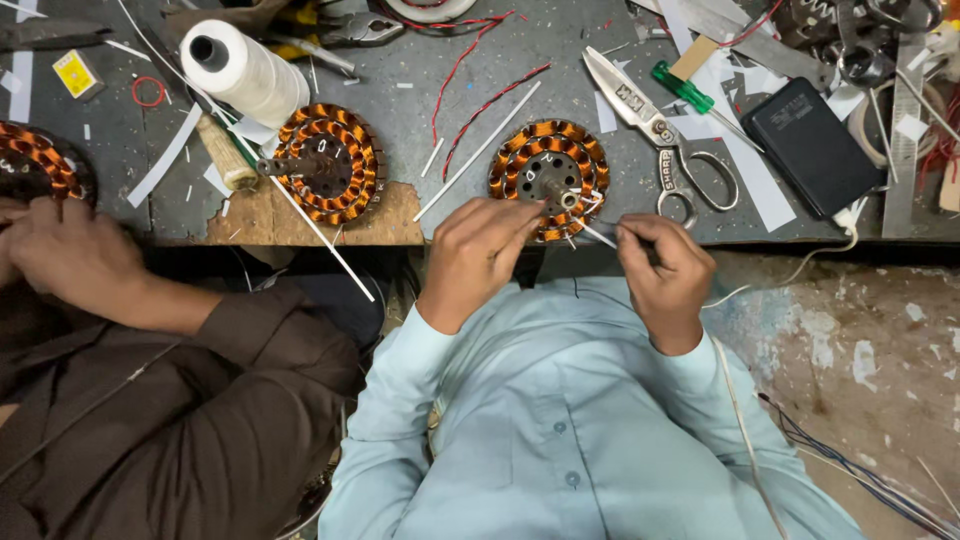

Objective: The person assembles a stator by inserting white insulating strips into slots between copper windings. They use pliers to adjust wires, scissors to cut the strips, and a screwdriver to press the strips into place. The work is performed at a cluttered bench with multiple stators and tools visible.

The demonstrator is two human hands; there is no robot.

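Stator (548, 172): round, wound with copper coils, lying flat at the near edge of the bench (400, 90), directly in front of the person.

Left hand (478, 255): fingers curled, fingertips resting on the stator's near rim; whether they pinch anything there cannot be told.

Right hand (665, 272): clenched around a thin white strip (600, 235), whose tip points at the stator's near right edge.

Scissors (655, 130): lying shut, just right of the stator, handles toward the person.

Screwdriver (690, 92): green handle, beside the scissor blades.

Black case (812, 145): flat, rectangular, further right.

Second stator (328, 162): same kind, left of the first, well apart, resting partly on bare wood where the bench covering is torn.

White rod (480, 150): long, slanting between the two stators.

Red wires (470, 90): loose, behind the rod.

Thread spool (245, 70): large, white, tipped on its side at the far left.

Third stator (40, 165): at the left edge, partly cut off.

Co-worker's hand (70, 250): brown sleeve, closed at the third stator's near edge.

Paper scraps: scattered across the bench.
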